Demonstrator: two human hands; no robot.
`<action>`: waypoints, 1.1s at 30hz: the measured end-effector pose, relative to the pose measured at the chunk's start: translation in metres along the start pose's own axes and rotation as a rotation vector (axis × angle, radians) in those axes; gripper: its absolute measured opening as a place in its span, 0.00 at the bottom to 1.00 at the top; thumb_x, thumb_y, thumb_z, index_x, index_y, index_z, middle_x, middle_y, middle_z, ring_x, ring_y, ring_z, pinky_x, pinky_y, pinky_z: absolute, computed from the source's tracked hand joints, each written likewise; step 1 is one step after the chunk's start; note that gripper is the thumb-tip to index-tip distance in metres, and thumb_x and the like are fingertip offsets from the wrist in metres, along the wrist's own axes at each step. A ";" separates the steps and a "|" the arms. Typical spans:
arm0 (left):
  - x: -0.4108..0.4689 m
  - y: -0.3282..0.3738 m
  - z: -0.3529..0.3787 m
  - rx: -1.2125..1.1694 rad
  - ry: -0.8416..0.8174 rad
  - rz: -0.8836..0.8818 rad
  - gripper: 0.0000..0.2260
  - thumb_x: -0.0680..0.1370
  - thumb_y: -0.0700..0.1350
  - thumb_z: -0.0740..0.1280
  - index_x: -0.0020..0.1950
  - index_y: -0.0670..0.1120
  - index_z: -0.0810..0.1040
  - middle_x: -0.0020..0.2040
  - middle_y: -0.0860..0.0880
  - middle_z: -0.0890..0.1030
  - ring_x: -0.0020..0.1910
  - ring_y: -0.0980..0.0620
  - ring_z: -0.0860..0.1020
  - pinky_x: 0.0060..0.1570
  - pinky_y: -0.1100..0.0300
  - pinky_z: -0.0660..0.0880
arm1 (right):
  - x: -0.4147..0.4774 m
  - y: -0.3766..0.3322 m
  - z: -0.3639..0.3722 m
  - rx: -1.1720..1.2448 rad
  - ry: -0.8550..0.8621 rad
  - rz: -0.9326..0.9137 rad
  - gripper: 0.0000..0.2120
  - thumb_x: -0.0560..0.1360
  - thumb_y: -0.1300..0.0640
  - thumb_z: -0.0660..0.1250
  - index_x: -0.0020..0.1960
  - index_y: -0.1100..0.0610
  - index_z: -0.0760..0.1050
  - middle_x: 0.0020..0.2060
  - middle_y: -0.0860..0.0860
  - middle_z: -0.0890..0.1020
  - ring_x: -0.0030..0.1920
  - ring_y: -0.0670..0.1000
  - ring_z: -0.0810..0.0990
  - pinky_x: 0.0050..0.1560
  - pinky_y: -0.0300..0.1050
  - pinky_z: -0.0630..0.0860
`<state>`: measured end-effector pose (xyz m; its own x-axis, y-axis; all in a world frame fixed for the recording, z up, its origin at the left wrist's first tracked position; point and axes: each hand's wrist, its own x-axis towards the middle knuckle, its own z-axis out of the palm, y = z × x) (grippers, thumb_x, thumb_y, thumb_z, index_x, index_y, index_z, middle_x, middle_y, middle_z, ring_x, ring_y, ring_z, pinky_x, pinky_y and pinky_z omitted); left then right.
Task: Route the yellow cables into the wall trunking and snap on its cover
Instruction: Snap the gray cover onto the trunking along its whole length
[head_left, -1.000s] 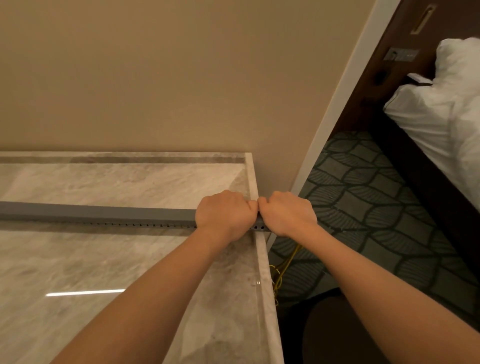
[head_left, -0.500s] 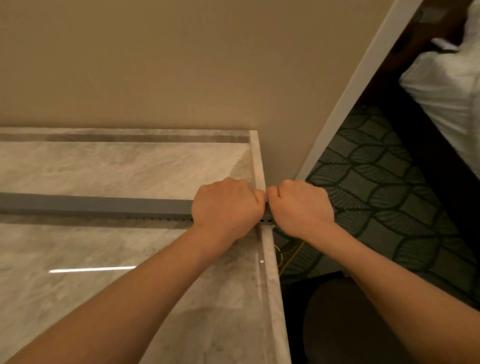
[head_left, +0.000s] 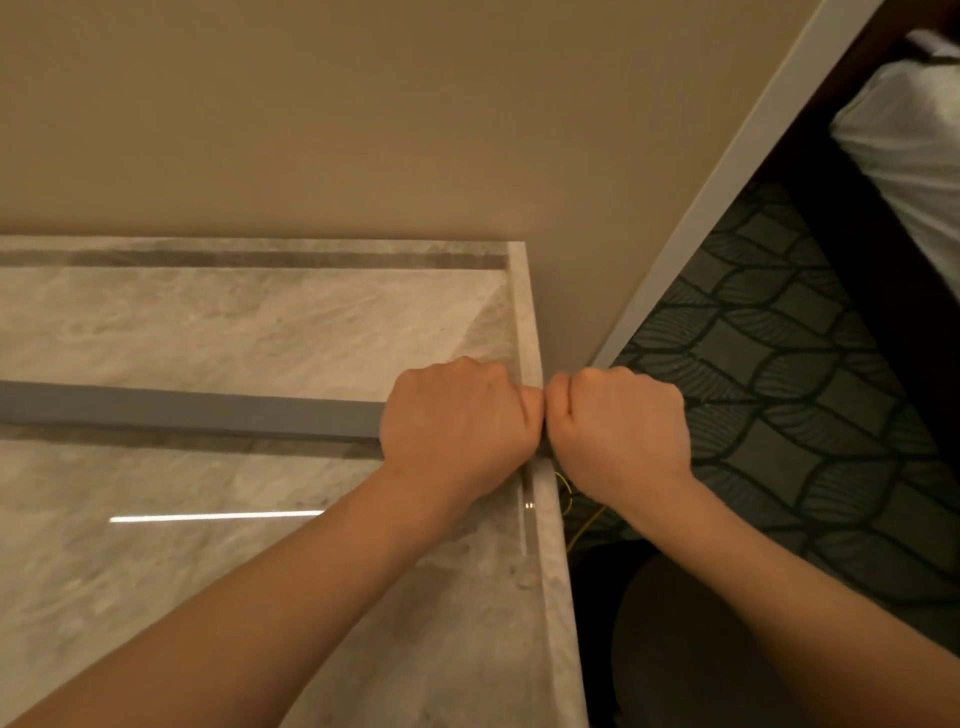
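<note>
A long grey trunking (head_left: 197, 410) with its cover on lies across the marble counter (head_left: 208, 322), running from the left edge to the counter's right rim. My left hand (head_left: 457, 421) is fisted over its right end, just inside the rim. Touching it knuckle to knuckle, my right hand (head_left: 621, 426) is fisted over the part that sticks out past the rim. Both hands hide the end of the trunking. Thin yellow cables (head_left: 582, 525) hang below my right wrist, beside the counter's edge.
A beige wall (head_left: 363, 114) rises behind the counter, with a white door frame (head_left: 727, 171) to its right. Dark leaf-patterned carpet (head_left: 779, 374) covers the floor, and white bedding (head_left: 914, 140) shows at the top right. My dark-clad knee (head_left: 685, 649) is below.
Both hands stay clenched on the trunking's right end. The camera has tilted and shifted slightly, so the row of small holes along the trunking's side no longer shows.
</note>
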<state>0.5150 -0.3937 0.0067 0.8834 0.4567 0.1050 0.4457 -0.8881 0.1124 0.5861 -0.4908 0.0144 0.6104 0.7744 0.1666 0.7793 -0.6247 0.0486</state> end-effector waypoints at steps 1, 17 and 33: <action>0.001 0.000 0.000 -0.011 -0.006 -0.001 0.17 0.70 0.53 0.42 0.25 0.48 0.58 0.24 0.52 0.60 0.22 0.54 0.56 0.26 0.60 0.47 | 0.000 -0.001 0.001 0.011 0.013 0.021 0.20 0.70 0.60 0.55 0.22 0.53 0.54 0.17 0.46 0.56 0.17 0.50 0.56 0.26 0.32 0.46; 0.000 -0.002 -0.001 0.197 -0.091 0.142 0.14 0.80 0.48 0.50 0.44 0.48 0.74 0.36 0.48 0.68 0.35 0.47 0.66 0.31 0.57 0.59 | 0.003 0.008 0.014 0.058 -0.052 -0.088 0.16 0.77 0.55 0.50 0.43 0.55 0.76 0.38 0.51 0.79 0.41 0.56 0.79 0.26 0.41 0.53; -0.030 -0.034 0.001 0.091 0.040 0.309 0.18 0.81 0.58 0.48 0.57 0.47 0.70 0.50 0.47 0.77 0.47 0.47 0.75 0.46 0.55 0.66 | 0.005 0.000 0.007 -0.045 0.111 -0.040 0.22 0.80 0.44 0.47 0.57 0.54 0.74 0.52 0.55 0.79 0.53 0.58 0.74 0.54 0.55 0.65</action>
<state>0.4735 -0.3770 -0.0009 0.9732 0.1652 0.1597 0.1704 -0.9852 -0.0190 0.5905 -0.4861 0.0085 0.5577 0.7845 0.2713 0.7940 -0.5995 0.1013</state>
